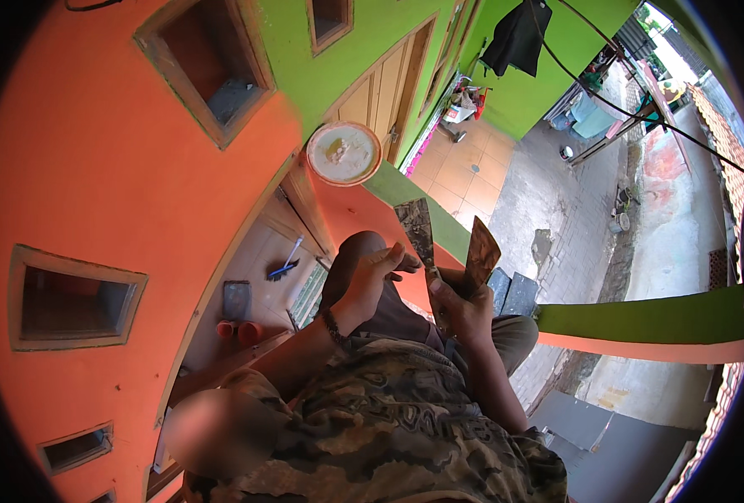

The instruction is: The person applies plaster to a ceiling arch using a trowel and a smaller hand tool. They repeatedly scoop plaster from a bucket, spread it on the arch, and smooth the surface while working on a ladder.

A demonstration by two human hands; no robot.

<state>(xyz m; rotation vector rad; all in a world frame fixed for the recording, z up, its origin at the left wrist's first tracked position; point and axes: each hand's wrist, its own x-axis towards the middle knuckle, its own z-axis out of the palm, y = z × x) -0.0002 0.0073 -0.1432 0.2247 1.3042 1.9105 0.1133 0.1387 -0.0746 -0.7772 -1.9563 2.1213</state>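
Above the person's lap, the right hand [466, 313] is clamped around the grey-flecked scraper [416, 225] and seems to grip the brown-stained scraper [482, 251] as well, their blades pointing up and fanned apart. Beside it, the left hand [375, 275] is unclosed, its fingers extended close to the grey-flecked scraper's neck; whether they touch the metal I cannot tell. That closeness looks like the main risk: if the right wrist turned or the handle rolled, a blade edge could catch the fingers of the left hand. Sharing one grip between two handles may also leave neither tool well braced, so a loosened thumb could let one twist, knock against the other, or drop onto the trousers [397, 314] or the paving [548, 201]. Both blades look smeared, so flakes or paste could fall on the camouflage shirt [372, 402], and residue reaching the handles would make them slippery. Beyond the left knee, a round dish [343, 182] of whitish paste rests at the end of the low wall [386, 185]; how firmly it sits is unclear, and a careless knee or forearm could tip it.
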